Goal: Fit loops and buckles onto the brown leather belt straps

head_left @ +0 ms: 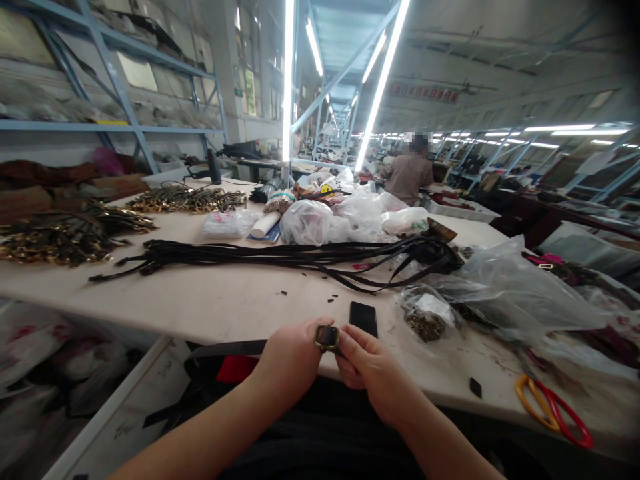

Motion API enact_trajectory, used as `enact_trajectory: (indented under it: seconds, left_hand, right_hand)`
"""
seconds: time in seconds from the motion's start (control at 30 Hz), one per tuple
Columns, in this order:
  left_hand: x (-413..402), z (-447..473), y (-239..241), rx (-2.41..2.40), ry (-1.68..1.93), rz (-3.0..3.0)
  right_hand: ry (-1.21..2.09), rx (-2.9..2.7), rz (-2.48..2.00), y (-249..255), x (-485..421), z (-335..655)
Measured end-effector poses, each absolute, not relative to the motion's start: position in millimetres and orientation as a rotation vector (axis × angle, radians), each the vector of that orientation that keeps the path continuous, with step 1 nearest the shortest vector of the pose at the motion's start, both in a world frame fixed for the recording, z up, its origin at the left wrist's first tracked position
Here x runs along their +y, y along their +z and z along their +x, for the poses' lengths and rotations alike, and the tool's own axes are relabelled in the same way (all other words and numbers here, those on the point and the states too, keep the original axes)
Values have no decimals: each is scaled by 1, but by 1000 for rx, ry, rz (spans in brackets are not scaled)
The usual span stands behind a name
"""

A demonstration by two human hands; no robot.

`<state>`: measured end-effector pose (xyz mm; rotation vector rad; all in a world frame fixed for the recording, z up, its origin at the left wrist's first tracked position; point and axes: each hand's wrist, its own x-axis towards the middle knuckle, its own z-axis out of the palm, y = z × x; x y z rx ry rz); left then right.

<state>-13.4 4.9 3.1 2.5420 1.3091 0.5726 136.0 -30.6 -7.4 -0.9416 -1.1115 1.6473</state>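
Small brass buckle (pixel 327 337) clasped from both sides, left hand (pixel 293 360) and right hand (pixel 370 367) closed on it, just left of and nearer than the black phone (pixel 363 318). Beyond the phone, black straps (pixel 300 257); right of it, hardware bag (pixel 425 317); farther right, scissors (pixel 553 407).

A bundle of long black straps (pixel 280 257) lies across the middle of the worktop (pixel 225 300). Heaps of brass fittings (pixel 60 237) sit along its left edge, and another heap (pixel 187 199) lies toward the far left corner. White plastic bags (pixel 325 220) crowd the far side. Near the front edge lies a dark phone (pixel 363 318), with a clear bag of small metal parts (pixel 425 317) just beside it. Scissors (pixel 553 410) with red and yellow handles rest toward the front right corner. A person (pixel 407 175) in a brown shirt is beyond the far edge.
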Motion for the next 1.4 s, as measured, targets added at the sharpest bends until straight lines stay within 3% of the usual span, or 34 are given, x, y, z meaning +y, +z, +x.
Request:
enact_trajectory:
  seconds: [0.37,0.47,0.53,0.63,0.77,0.93,1.17,1.4]
  left_hand:
    - [3,-7,-2,1196,463,2491]
    - [0,-18,15,1187,696,2429]
    - [-3,-24,29,1174,776,2160]
    - [-8,-24,39,987,613,1504]
    - [-6,-12,14,780,577,1018]
    - [-1,4,-29,1032,602,1036]
    - [-8,4,-21,989,706,937]
    - [-9,2,-29,1011,770,1009]
  right_hand:
    - [1452,-1143,-917,-5,-23,138]
    - [1383,-1214,-918,-1,-24,153]
    - [1355,-1230,-889,2,-24,160]
    - [1312,-1395,-772,2,-24,159]
    - [1070,-1534,-696,9,-40,150]
    - [898,-1533,-464,44,-72,162]
    - [-38,-2103,-1444,8,-48,161]
    - [-236,-2119,-1581,-13,-42,151]
